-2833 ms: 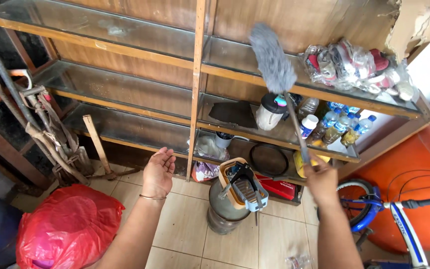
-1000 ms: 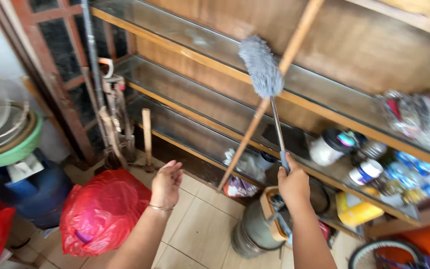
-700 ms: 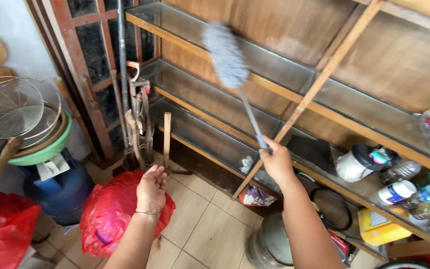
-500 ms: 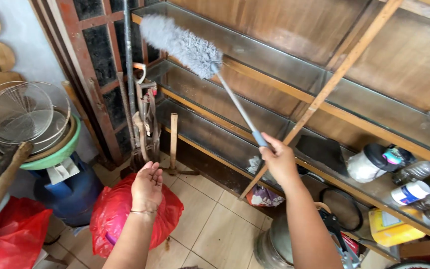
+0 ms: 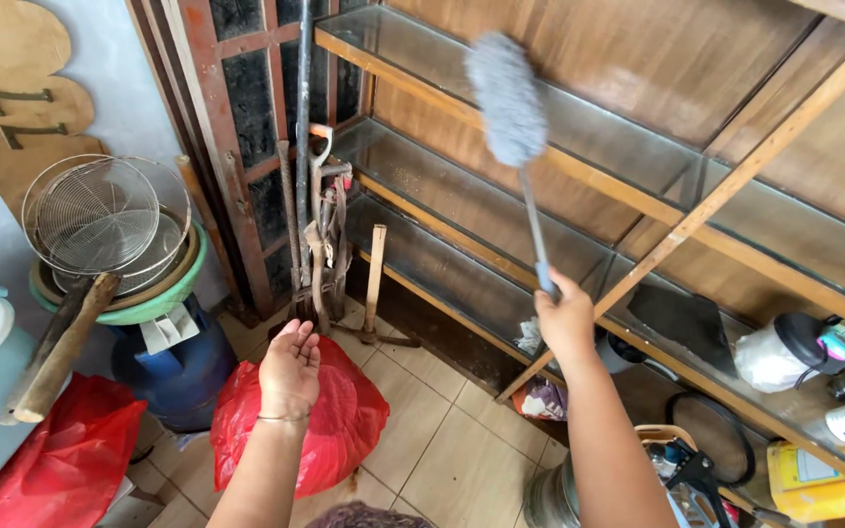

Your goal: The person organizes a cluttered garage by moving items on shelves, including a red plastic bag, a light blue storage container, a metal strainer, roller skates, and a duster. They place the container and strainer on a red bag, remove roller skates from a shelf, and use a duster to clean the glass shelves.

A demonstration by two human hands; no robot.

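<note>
The right hand (image 5: 566, 318) has its grip wrapped tight on the low end of the duster (image 5: 518, 137), so the fluffy head reaches over the top glass shelf (image 5: 628, 156). The left hand (image 5: 290, 367) hangs spread and empty above a red bag (image 5: 344, 420).

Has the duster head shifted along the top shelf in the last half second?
Yes. The duster head has swung right along the top shelf, away from the red window frame, its handle in the right hand.
</note>
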